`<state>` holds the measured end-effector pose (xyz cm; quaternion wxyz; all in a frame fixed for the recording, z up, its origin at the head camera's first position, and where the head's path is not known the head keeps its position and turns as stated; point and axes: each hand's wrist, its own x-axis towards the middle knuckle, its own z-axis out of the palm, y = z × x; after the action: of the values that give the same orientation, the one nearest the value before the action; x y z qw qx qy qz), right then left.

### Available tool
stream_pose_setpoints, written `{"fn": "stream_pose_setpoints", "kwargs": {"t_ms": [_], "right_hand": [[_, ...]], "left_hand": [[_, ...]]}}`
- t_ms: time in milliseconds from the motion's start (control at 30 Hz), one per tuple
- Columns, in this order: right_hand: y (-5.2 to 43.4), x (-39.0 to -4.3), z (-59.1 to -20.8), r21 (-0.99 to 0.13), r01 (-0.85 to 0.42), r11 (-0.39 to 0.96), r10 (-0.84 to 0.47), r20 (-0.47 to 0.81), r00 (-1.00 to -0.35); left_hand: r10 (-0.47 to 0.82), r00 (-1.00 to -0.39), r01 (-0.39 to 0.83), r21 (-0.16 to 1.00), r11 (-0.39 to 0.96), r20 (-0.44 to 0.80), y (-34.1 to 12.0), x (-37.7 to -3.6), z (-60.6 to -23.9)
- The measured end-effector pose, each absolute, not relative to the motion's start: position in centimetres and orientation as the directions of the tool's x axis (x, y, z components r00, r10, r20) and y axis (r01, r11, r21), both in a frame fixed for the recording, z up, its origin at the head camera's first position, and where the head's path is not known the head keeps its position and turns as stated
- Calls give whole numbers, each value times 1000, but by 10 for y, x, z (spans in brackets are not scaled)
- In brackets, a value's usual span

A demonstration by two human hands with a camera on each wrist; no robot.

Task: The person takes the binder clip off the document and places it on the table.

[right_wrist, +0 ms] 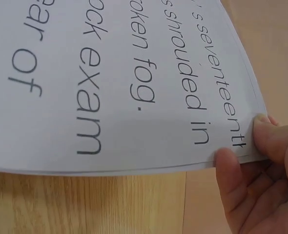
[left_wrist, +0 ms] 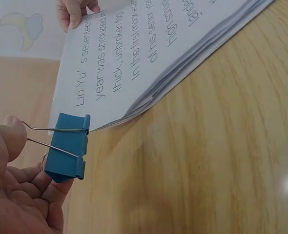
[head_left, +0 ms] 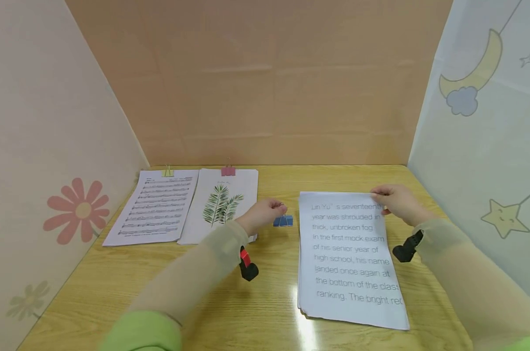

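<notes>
A stack of white printed sheets (head_left: 350, 258) lies on the wooden table at the right. My right hand (head_left: 398, 202) pinches its far right corner, thumb on top (right_wrist: 268, 139), lifting that corner of the paper stack (right_wrist: 110, 83) a little. My left hand (head_left: 265, 214) holds a blue binder clip (head_left: 283, 221) by its wire handles, just left of the stack's far left corner. In the left wrist view the blue clip (left_wrist: 68, 148) sits between thumb and fingers (left_wrist: 10, 141), close to the paper stack's (left_wrist: 134, 63) corner, its mouth closed.
Two clipped sheaf piles lie at the far left: sheet music (head_left: 157, 207) with a yellow-green clip (head_left: 167, 171), and a leaf print (head_left: 223, 202) with a pink clip (head_left: 227, 170). Cardboard and cloth walls close in the table (head_left: 265, 302) on three sides.
</notes>
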<state>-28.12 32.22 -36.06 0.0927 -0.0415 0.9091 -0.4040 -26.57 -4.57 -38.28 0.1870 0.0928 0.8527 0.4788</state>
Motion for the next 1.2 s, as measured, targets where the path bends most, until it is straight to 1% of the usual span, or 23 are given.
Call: {"fn": "stream_pose_setpoints", "kwargs": {"t_ms": [200,300,533,833,1000,1200], "right_hand": [[334,-285,-365,-734,11,679,-129,-135,-982],[342,-286,-366,-724,8,689,-124,-130,-984],[361,-291,-369,-706,19,708,-105,-132,-986],[382,-292,-374,-678,23,735,-92,-134,-987],[391,-292,-377,-676,29,736,-88,-138,-986],[399,-292,-381,-666,77,742,-56,-177,-983]], "left_hand": [[317,-908,-54,826,562,-275,-26,-269,-400],[308,-904,-74,819,569,-296,-15,-270,-404],[317,-899,-69,812,579,-303,7,-273,-409],[274,-893,-163,825,541,-356,26,-283,-424],[289,-889,-148,819,554,-356,35,-289,-428],[283,-890,-143,807,574,-359,42,-294,-433]]}}
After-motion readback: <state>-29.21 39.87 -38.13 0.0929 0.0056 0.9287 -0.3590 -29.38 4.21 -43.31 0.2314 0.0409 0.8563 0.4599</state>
